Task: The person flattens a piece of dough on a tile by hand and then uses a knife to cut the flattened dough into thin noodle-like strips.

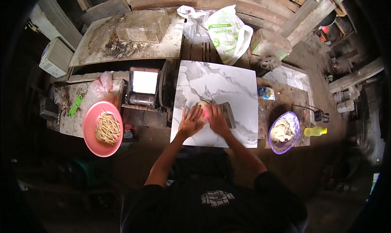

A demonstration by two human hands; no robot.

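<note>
On a white marble-patterned board point(228, 80) in front of me, both hands meet around a pale lump that looks like dough point(202, 105). My left hand point(190, 123) lies on the lump's left side, its fingers stretched out and apart. From the right, my right hand point(216, 118) reaches over with curled, slightly blurred fingers at a small pink thing point(205, 113), whose kind I cannot make out. The fingers partly cover both the lump and the pink thing. Just right of my right hand lies a grey rectangular metal-looking piece point(229, 114).
At the left, a pink basin point(88, 137) holds several pale dough strips; a roller machine point(142, 99) stands between it and the board. A purple-rimmed bowl point(298, 132) with pale dough and a yellow bottle point(315, 131) are at the right. A white-green sack point(224, 33) lies behind.
</note>
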